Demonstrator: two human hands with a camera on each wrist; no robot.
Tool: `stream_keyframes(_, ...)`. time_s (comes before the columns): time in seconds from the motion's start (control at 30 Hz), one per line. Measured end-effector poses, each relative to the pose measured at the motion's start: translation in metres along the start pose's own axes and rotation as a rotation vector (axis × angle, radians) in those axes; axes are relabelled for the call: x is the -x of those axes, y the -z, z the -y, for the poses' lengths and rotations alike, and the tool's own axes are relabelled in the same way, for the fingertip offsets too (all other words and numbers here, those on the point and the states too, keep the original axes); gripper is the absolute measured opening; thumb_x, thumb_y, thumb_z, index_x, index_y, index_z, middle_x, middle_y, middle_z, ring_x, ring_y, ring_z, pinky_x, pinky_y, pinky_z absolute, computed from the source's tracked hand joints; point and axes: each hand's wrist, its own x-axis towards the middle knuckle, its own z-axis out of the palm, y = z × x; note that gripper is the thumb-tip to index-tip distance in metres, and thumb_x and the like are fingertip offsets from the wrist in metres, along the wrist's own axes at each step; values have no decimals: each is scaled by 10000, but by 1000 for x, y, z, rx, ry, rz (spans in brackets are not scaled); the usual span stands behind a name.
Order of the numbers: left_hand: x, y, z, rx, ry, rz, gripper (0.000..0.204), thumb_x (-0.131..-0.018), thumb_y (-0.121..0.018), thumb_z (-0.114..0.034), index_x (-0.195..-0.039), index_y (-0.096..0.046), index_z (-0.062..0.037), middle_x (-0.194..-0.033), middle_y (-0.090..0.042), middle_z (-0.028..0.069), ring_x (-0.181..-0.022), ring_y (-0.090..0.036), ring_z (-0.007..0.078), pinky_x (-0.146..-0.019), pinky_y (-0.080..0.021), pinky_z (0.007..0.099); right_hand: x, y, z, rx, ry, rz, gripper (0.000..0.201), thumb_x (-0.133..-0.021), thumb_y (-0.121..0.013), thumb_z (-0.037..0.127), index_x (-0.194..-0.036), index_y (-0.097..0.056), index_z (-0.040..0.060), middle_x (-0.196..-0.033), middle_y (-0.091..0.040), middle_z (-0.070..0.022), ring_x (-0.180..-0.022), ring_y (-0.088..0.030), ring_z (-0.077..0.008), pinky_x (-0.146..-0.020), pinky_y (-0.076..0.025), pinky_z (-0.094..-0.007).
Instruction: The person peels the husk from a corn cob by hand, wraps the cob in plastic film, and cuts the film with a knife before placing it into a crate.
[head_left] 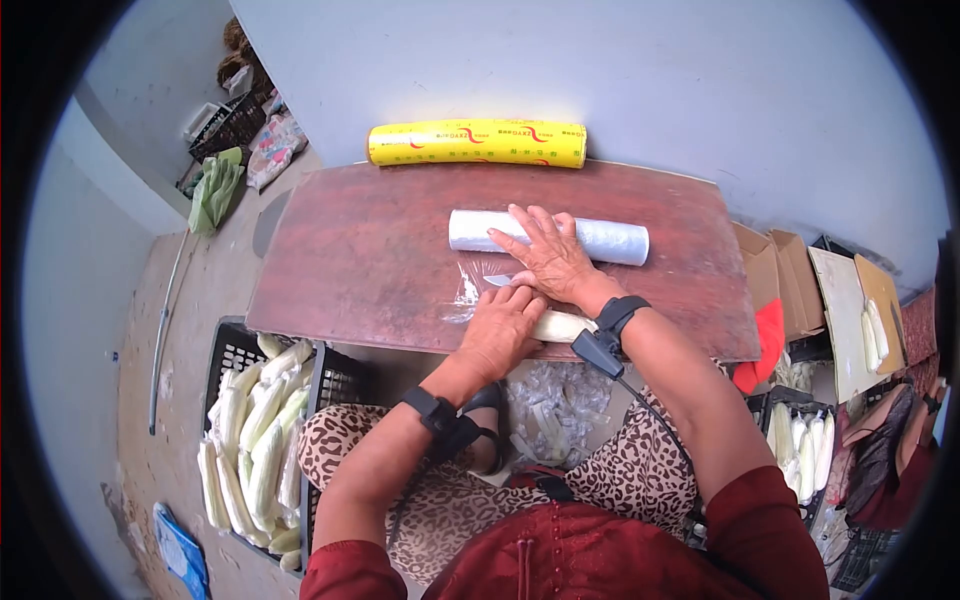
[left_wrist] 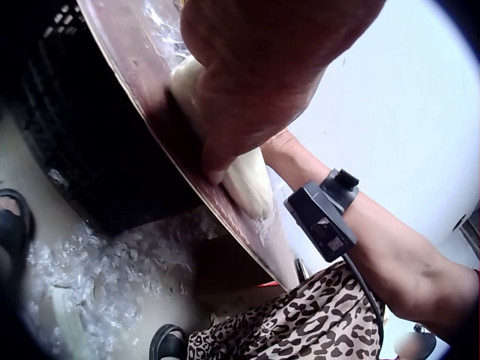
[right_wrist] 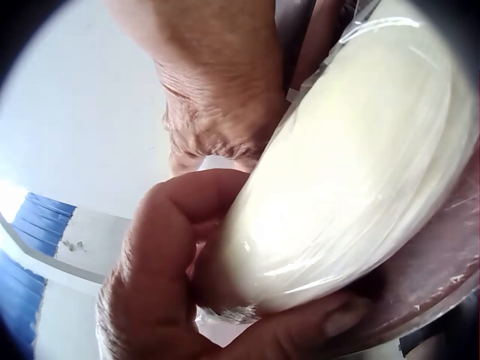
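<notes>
In the head view my left hand (head_left: 503,328) grips a pale corn cob (head_left: 562,327) at the front edge of the table. Glossy clear film covers that cob in the right wrist view, where the left thumb lies along one side and curled fingers go round the other. My right hand (head_left: 553,262) rests with spread fingers on a white roll of cling film (head_left: 622,243), just beyond the cob. A crinkled sheet of clear film (head_left: 464,292) lies on the tabletop left of the hands. A small pale pointed piece (head_left: 496,281) shows by the right thumb.
The reddish-brown table (head_left: 340,255) has a yellow printed roll (head_left: 480,144) along its back edge, against the wall. A black crate (head_left: 318,400) of corn stands at left, another crate (head_left: 770,408) at right. Film scraps (head_left: 560,410) lie below. Cardboard (head_left: 780,275) leans at right.
</notes>
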Motion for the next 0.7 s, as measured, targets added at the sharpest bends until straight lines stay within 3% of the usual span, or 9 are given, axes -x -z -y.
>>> stream_keyframes(0.33,9,8,-3,35,28,59,464,-681,-748,-183,-1086,-549,-76,-1089,-544,104,-1053,-509,298,-895,-400,429,1,-7,1,35,-5,-27,883,-737,-714,521,-1484,-286,322,-1538,-220,-129,-1380,-227,-306,-1030,-206,-528)
stream_keyframes(0.53,15,21,-4,65,154,232,470,-709,-762,-228,-1104,-555,-81,-1097,-543,101,-1078,-511,310,-906,-404,438,0,-6,4,19,-27,-6,906,-731,-737,491,-1488,-267,327,-1540,-216,-129,-1383,-221,-311,-1031,-199,-527)
stream_keyframes(0.7,12,19,6,111,149,277,481,-728,-766,-266,-1109,-553,-66,-1131,-552,126,-1099,-515,335,-935,-415,463,0,-6,4,28,-30,-41,879,-708,-756,487,-1462,-331,334,-1520,-275,-119,-1375,-269,-305,-1023,-209,-518)
